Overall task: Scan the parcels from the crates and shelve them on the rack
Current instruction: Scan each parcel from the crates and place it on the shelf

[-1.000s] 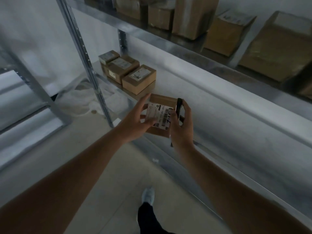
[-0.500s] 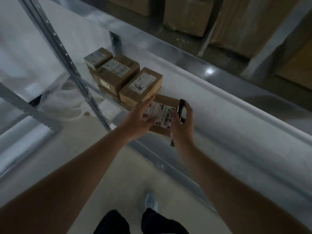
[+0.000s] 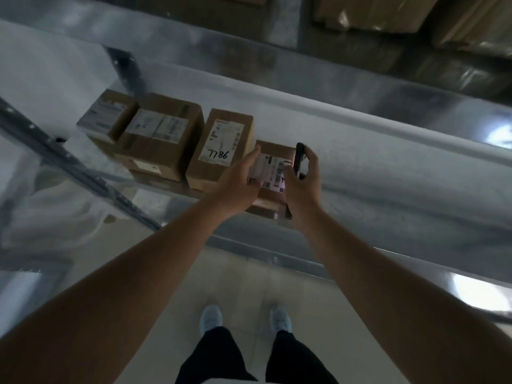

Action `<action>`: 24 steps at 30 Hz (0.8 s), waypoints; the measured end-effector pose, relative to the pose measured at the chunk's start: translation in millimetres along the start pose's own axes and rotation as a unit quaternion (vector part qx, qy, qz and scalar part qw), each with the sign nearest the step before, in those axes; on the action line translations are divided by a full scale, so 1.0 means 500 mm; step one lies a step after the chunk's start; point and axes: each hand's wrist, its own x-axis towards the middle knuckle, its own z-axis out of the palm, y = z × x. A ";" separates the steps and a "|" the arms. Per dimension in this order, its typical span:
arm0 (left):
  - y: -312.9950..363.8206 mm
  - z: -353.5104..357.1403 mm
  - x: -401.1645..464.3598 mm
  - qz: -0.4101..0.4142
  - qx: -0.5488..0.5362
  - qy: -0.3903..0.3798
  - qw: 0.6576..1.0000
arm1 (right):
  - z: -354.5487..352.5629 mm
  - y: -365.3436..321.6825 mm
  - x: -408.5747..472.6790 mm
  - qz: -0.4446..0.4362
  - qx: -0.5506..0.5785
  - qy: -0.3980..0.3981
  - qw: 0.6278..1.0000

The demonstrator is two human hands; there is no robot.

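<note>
A metal rack [image 3: 360,112] crosses the frame, its lower shelf [image 3: 388,173] carrying three labelled cardboard boxes [image 3: 166,139] at centre left. Just right of them, a small parcel [image 3: 273,173] sits at the shelf's front edge. The left hand [image 3: 238,187] lies on its label with straight fingers, while the right hand [image 3: 303,181] grasps a dark handheld scanner [image 3: 299,159].

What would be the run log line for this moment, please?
step: shelving parcel | left hand: on parcel | right hand: holds scanner | parcel: right of box 7786 on rack
</note>
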 end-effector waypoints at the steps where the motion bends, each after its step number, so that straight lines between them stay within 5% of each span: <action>1: -0.004 -0.003 0.011 0.000 0.008 -0.009 1.000 | 0.004 0.004 0.008 0.001 0.000 0.005 1.000; 10: -0.023 0.003 0.085 -0.018 0.078 -0.064 0.995 | 0.024 0.032 0.057 0.016 -0.005 0.042 0.999; 24: -0.019 0.011 0.127 -0.061 0.155 -0.046 0.985 | 0.039 0.049 0.109 0.007 -0.021 0.004 1.000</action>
